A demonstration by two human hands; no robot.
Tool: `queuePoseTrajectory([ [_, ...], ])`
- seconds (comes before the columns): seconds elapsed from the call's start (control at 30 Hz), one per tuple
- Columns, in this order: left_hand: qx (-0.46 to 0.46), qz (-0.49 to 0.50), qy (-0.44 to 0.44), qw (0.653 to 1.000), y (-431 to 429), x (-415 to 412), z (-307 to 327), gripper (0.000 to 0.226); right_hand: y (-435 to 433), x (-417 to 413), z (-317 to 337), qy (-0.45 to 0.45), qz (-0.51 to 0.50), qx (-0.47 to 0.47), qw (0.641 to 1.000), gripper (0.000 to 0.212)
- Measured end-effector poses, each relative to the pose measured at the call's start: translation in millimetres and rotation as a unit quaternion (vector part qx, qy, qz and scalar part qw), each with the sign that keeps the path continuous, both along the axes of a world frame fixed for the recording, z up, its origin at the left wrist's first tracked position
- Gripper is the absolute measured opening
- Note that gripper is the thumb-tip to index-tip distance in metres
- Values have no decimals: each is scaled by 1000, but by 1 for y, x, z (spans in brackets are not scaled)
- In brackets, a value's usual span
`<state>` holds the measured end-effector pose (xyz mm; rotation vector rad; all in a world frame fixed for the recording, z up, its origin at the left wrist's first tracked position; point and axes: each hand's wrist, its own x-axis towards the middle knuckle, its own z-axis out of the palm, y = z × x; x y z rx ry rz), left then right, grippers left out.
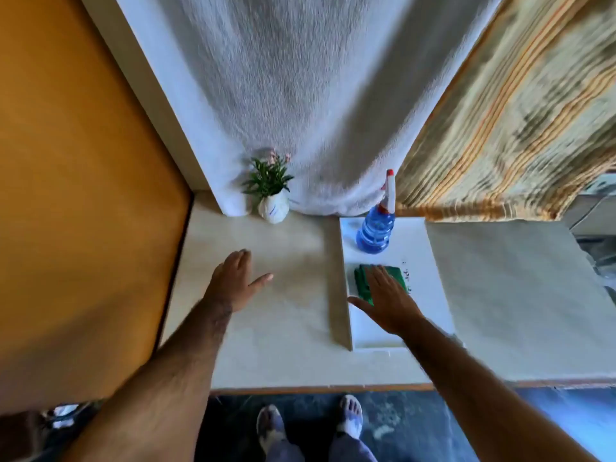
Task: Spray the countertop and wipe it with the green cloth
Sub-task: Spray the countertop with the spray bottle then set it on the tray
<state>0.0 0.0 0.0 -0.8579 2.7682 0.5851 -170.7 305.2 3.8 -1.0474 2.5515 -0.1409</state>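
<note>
- Head view: we are standing at the countertop [283, 315], both hands out, palms down, fingers spread, gripping nothing.
- Right hand [386, 298] is hovering over or resting on the green cloth [383, 278]; contact unclear. Cloth is lying folded on the white board [430, 295], long axis running left-right, partly hidden under the fingers.
- Spray bottle [375, 228] is standing upright on the same board, just beyond the cloth, nozzle up. Right hand is clearly nearer to it.
- Left hand [233, 278] is sitting over bare counter, well apart from cloth and bottle.
- Potted plant [271, 191] is sitting at the back; pot holds green leaves.
- Judgement: spraying not yet started; the bottle lies straight ahead of the right hand.
</note>
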Motion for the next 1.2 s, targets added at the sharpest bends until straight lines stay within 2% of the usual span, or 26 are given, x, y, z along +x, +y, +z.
queuePoseTrajectory([
  [0.1, -4, 14, -62, 998, 1, 16, -29, 100, 9, 6, -27, -9, -19, 18, 1000, 116],
  [0.2, -27, 1, -70, 997, 11, 36, -55, 139, 16, 16, -50, 20, -23, 15, 999, 104],
  [0.23, -34, -2, -63, 997, 11, 39, -64, 143, 17, 19, -56, 26, -25, 2, 999, 101],
  [0.3, -38, 4, -58, 998, 12, 45, -75, 139, 15, 20, -59, 13, -49, -32, 998, 98],
  [0.37, -40, 5, -54, 998, 11, 46, -85, 131, 6, 14, -53, -26, -130, -101, 986, 98],
  [0.5, -51, -10, -41, 998, 7, 47, -94, 120, -27, -34, -21, -19, -280, -275, 920, 95],
  [0.6, -66, -17, -21, 997, 7, 48, -99, 115, -54, -82, 6, -28, -297, -384, 874, 112],
  [0.7, -74, -15, -9, 997, 8, 48, -103, 113, -74, -119, 27, -64, -268, -454, 847, 119],
  [0.83, -95, -17, 0, 995, 8, 49, -108, 109, -85, -143, 25, -59, -211, -438, 872, 90],
  [0.9, -103, -20, 2, 995, 8, 49, -109, 108, -87, -142, 17, -92, -232, -465, 849, 71],
  [1.03, -130, -22, 17, 991, 7, 51, -117, 106, -95, -138, 11, -72, -289, -492, 818, 37],
  [1.2, -172, -14, 55, 983, 8, 53, -122, 98, -115, -121, 37, -86, -264, -523, 806, 33],
])
